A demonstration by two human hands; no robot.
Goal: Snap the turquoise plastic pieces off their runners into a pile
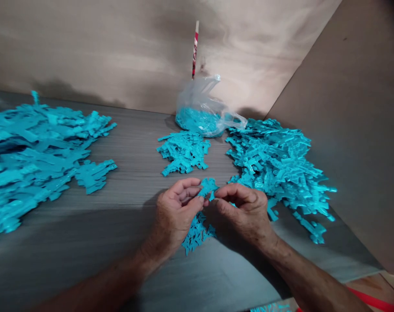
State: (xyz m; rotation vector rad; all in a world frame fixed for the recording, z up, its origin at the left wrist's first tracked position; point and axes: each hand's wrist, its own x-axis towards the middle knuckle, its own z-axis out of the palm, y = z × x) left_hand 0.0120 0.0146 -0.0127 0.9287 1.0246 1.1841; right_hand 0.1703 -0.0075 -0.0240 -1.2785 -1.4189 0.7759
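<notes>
Between the thumb and fingers of my left hand (174, 210) is a thin, flat turquoise piece (208, 185) with an irregular outline. My right hand (247, 212) is closed in a pinch at the right edge of that piece, beside a small pointed bit hanging there. The fingertips partly hide what it grips. On the table just below both hands lies a small heap of pointed turquoise scraps (195, 236), partly covered by the left hand.
A large pile of flat turquoise pieces (30, 160) spreads at the left, another pile (278, 160) at the right, and a smaller pile (183, 151) lies ahead. Behind that stands a clear plastic bag (200, 102) holding turquoise bits. A red-and-white stick (195, 50) rises by the wooden wall (102, 52).
</notes>
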